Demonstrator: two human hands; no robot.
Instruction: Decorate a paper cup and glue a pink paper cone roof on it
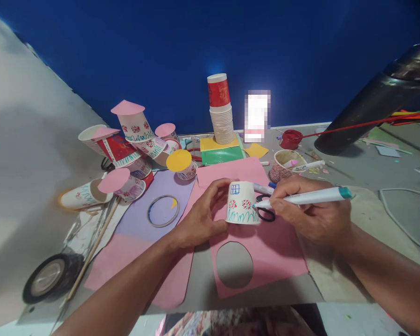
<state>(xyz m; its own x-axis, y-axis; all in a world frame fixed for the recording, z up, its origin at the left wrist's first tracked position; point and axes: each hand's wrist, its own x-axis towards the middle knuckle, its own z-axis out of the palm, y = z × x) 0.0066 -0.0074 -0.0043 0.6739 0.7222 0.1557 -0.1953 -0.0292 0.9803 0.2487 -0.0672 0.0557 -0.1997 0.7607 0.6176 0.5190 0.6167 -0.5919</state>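
A white paper cup point(241, 198), turned upside down, carries a blue window, red flowers and green grass strokes. My left hand point(212, 210) grips it from the left side. In my right hand point(310, 212) is a white marker pen point(311, 196) with a green end; its tip meets the cup's right side beside a flower. Black-handled scissors point(266, 214) lie behind the cup, partly covered by it. Under both hands is a pink paper sheet point(280, 252) with a round hole cut in it.
At the left stand decorated cups point(136, 126) with pink paper tops. Behind are a stack of cups point(222, 123), a patterned cup point(278, 165) holding markers, and a black bottle point(353, 112). A tape roll point(47, 277) and a tape ring point(150, 219) lie left.
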